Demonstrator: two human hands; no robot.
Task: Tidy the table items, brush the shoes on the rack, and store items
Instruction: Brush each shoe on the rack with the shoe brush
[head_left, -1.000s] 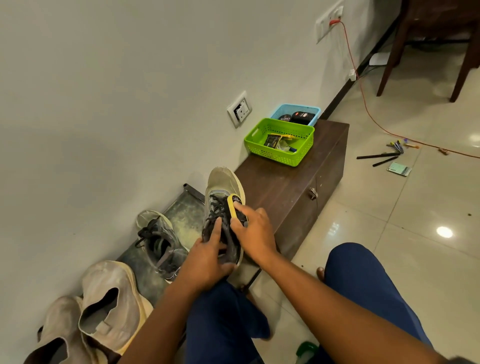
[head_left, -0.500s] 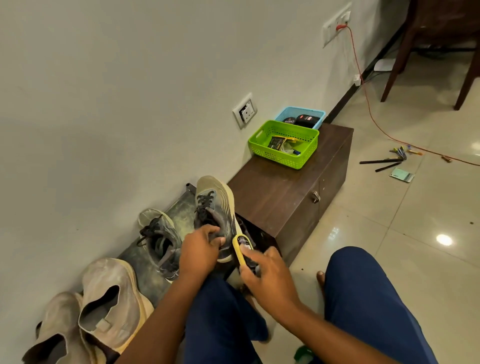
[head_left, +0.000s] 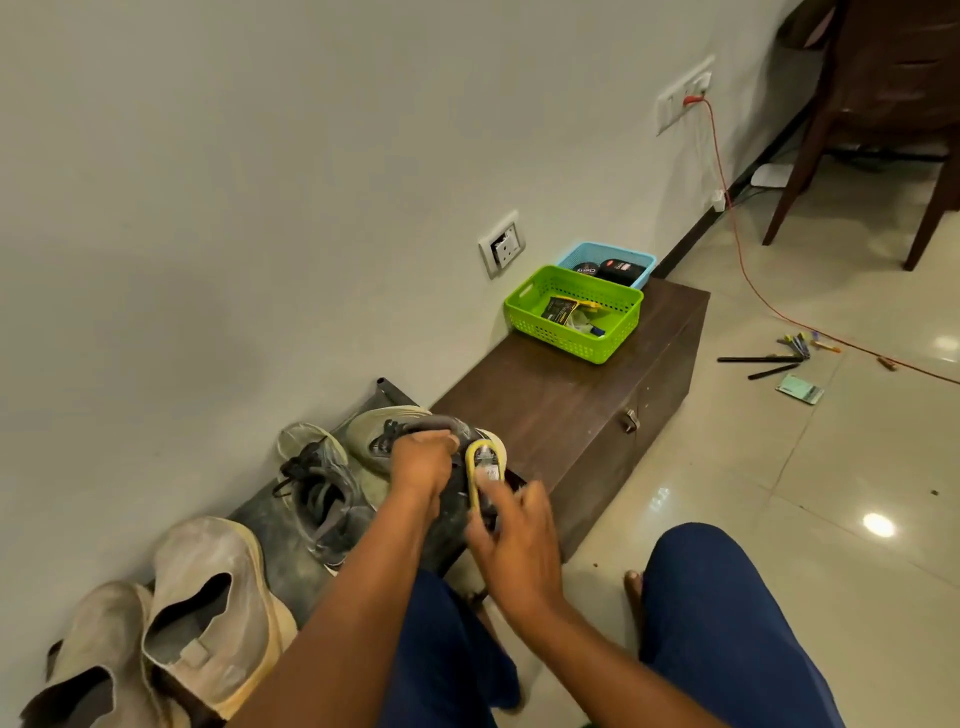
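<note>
Brushing step in hand. Left hand grips a grey sneaker by its collar, fingers curled over the rim, holding it up just above the shoe rack and against the near end of the dark wooden chest. Right hand pinches a yellow-rimmed shoe brush, fingers curled round its lower part, brush laid against the heel side of the held shoe; motion blur there, so exact bristle contact cannot be told. Second grey sneaker sits on the rack just beside, laces loose. Two tan boots stand at the rack's near end, dusty-looking. Green basket and blue basket on the chest top hold small items; pens and a card lie scattered on the floor, well apart. Judgement: tidying mostly done on the chest, brushing mid-way, storing pending. Next move likely calls for turning the shoe in the left hand's hold to present an unbrushed side, grip kept firm so strokes don't twist it loose.
</note>
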